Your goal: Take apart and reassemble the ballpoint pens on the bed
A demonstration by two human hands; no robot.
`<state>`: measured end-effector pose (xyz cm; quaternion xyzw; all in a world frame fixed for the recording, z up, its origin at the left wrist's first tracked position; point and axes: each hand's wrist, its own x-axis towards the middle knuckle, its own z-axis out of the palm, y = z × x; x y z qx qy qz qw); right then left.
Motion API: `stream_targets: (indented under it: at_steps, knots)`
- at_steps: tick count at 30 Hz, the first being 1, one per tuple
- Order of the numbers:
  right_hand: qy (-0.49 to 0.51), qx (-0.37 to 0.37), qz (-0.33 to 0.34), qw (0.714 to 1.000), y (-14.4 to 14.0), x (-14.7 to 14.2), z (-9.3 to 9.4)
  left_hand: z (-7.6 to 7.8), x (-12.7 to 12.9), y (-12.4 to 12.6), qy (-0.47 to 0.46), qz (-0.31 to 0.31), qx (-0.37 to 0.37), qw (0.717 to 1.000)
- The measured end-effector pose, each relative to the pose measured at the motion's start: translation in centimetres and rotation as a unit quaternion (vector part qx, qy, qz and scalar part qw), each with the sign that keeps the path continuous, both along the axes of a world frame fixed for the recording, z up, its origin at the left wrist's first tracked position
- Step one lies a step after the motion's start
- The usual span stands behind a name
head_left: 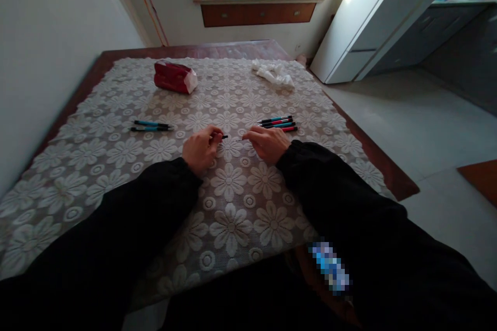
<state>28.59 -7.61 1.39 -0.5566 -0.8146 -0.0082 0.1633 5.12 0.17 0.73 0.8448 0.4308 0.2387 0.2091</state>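
Note:
My left hand [202,149] is closed above the flowered tablecloth, its fingers pinching a small pen-like piece [224,137] whose black end sticks out to the right. The rest of that piece is hidden in the fingers. Facing it across a small gap, my right hand [267,144] pinches a thin, dark, needle-like piece [238,139] pointing left. Just beyond the right hand lie several blue and red pens [277,121] with black ends, side by side. Two blue-and-black pens [149,129] rest to the left of my left hand.
A lace tablecloth [231,227] covers most of the wooden table [399,183]. Farther back lie a dark red pouch [171,77] and a crumpled white plastic bag [274,73]. At the lower right, below the table edge, is a pixelated patch [330,266].

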Motion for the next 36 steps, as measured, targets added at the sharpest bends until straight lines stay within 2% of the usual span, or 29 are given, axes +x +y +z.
stream_targets:
  at_steps: [4, 7, 10, 15, 19, 21, 25, 28, 31, 34, 36]
  knots:
    - [0.01, -0.007, 0.054, 0.998, 0.0, -0.2, -0.2, -0.1, 0.2, 0.1, -0.064, -0.05, -0.036, 0.996]
    - [0.011, -0.015, 0.071, 0.997, 0.0, -0.5, -0.3, -0.1, 0.3, -0.2, -0.034, -0.11, -0.026, 0.993]
    - [0.0, -0.02, 0.055, 0.998, -0.1, -0.6, -0.1, -0.1, 0.3, -0.6, 0.012, -0.144, 0.01, 0.989]
    - [-0.034, -0.017, -0.016, 0.999, -0.1, -0.2, 0.6, -0.2, 0.2, -0.6, 0.009, -0.108, 0.018, 0.994]
    - [-0.035, -0.018, 0.031, 0.999, -0.1, -0.2, 0.4, -0.1, 0.2, -0.4, -0.007, -0.059, 0.008, 0.998]
    - [-0.029, -0.022, 0.054, 0.998, -0.1, -0.5, 0.1, -0.1, 0.2, -0.3, -0.007, -0.085, 0.005, 0.996]
    - [-0.028, -0.039, 0.042, 0.998, -0.2, -0.9, 0.1, 0.0, 0.3, -0.4, 0.016, -0.148, 0.028, 0.989]
    - [-0.039, -0.049, 0.02, 0.998, -0.2, -0.6, 0.8, 0.0, 0.3, -0.3, 0.016, -0.147, 0.028, 0.989]
    - [-0.077, -0.047, -0.033, 0.995, 0.1, 0.3, 1.3, 0.0, 0.3, -0.3, 0.004, -0.137, 0.007, 0.991]
    - [-0.09, -0.042, -0.085, 0.991, 0.4, 1.3, 1.3, 0.0, 0.3, -0.2, -0.011, -0.13, -0.008, 0.991]
    - [-0.062, -0.032, -0.082, 0.994, 0.7, 1.7, 1.0, 0.0, 0.3, -0.1, -0.016, -0.13, -0.011, 0.991]
